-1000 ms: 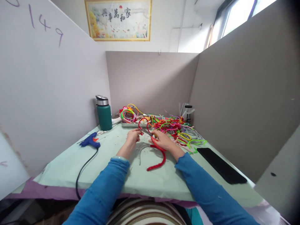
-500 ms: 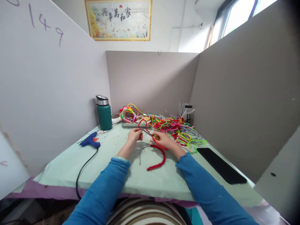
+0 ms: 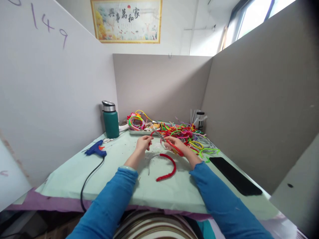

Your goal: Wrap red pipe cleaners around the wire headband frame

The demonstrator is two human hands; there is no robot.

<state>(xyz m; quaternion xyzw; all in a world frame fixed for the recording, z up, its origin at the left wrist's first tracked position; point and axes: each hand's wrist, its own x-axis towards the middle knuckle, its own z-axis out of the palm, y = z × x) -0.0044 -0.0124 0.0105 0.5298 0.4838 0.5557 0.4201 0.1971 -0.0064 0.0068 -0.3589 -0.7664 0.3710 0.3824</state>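
Observation:
My left hand (image 3: 143, 144) is closed in a pinch on a short end of red pipe cleaner (image 3: 149, 142). My right hand (image 3: 177, 145) grips red-handled scissors (image 3: 171, 146), whose blades point up and left between the two hands. Just in front of the hands, a headband (image 3: 166, 166) lies on the pale green table cover (image 3: 74, 176). Its right half is wrapped in red fuzz and its left end is bare grey.
A heap of coloured pipe cleaners (image 3: 189, 134) and a metal tray (image 3: 139, 132) lie behind the hands. A green flask (image 3: 111, 120) and a blue glue gun (image 3: 96, 149) with a black cable are on the left. A black flat slab (image 3: 235, 176) lies right. Partition walls enclose three sides.
My right hand has lifted and moved right with the scissors, off the red headband. The red loop that stood up between the hands no longer shows.

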